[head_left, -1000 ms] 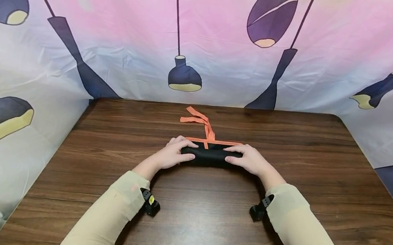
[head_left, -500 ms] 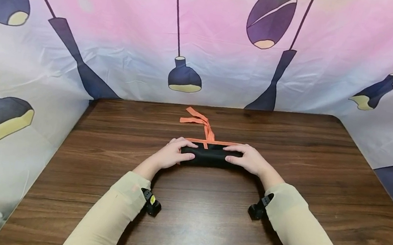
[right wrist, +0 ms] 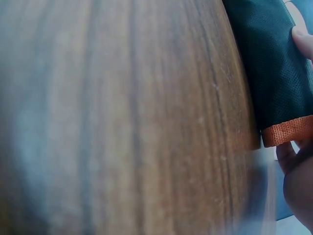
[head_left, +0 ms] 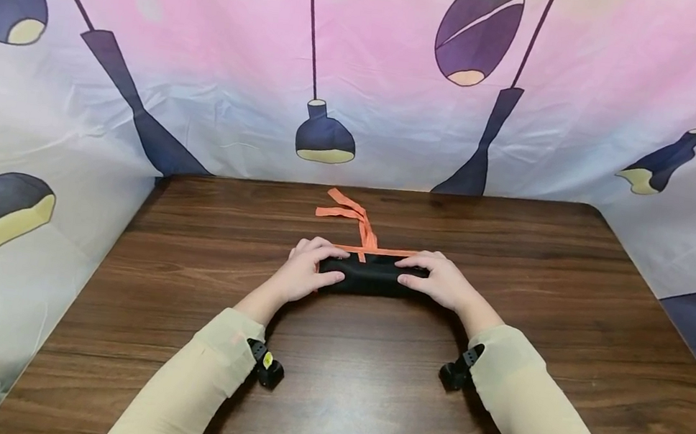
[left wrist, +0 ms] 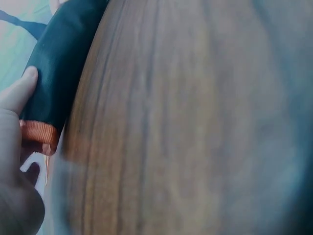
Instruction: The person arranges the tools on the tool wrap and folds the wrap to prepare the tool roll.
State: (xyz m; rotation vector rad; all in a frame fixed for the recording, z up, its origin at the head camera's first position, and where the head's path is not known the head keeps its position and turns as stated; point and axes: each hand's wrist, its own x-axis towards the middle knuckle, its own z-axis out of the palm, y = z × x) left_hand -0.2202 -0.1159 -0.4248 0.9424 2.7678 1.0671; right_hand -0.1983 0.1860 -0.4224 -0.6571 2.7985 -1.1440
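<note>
A black fabric tool roll [head_left: 369, 277] with orange edging lies rolled up across the table, a short flat strip of it showing on the far side. Orange tie straps [head_left: 368, 234] trail from its far edge. My left hand [head_left: 301, 270] grips the left end, thumb on the near side and fingers over the top. At the right end my right hand [head_left: 444, 283] holds it the same way. The left wrist view shows the thumb [left wrist: 27, 85] pressing the fabric near the orange end band [left wrist: 39, 132]. In the right wrist view, fingers reach under the orange edging [right wrist: 288, 131].
The brown wood-grain table [head_left: 340, 390] extends on all sides of the roll. Behind it hangs a printed cloth backdrop [head_left: 244, 52] that meets the table's back edge. A black wrist camera [head_left: 269, 370] is strapped to the left sleeve, another [head_left: 454, 375] to the right.
</note>
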